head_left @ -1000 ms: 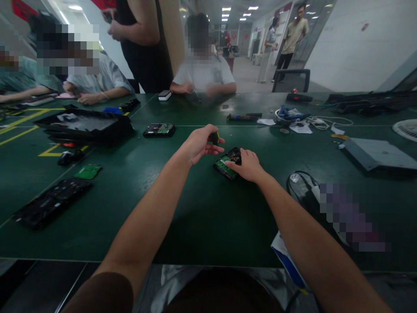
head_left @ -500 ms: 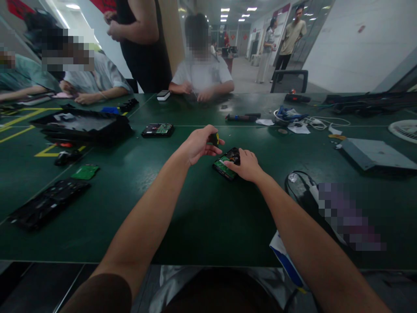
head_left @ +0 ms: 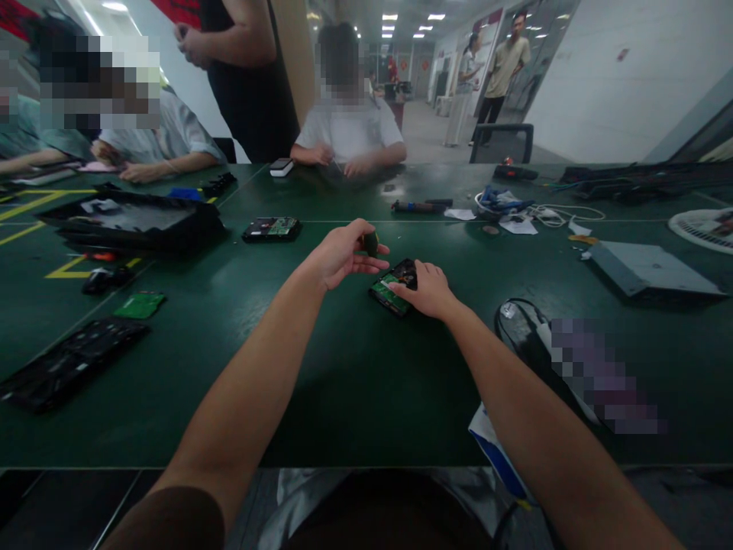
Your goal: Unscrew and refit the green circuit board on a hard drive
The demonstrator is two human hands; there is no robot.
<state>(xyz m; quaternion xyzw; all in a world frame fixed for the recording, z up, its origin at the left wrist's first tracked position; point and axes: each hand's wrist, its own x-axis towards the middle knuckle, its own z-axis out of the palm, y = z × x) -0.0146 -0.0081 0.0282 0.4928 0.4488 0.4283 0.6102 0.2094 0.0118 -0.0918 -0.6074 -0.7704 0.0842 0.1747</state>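
Two drives (head_left: 389, 298) showing green boards, one loose green board (head_left: 140, 305), one grey metal case (head_left: 656, 269), perhaps two stacked black trays (head_left: 195, 231).

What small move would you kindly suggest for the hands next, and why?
Perhaps press down with the right hand to steady the green-boarded device: that hand rests on it, while the left hand holds a dark object close by.

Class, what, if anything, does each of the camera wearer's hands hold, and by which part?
The left hand holds a small dark object near its upper end. The right hand lies over a circuit-board device's right side; a firm grip cannot be told.
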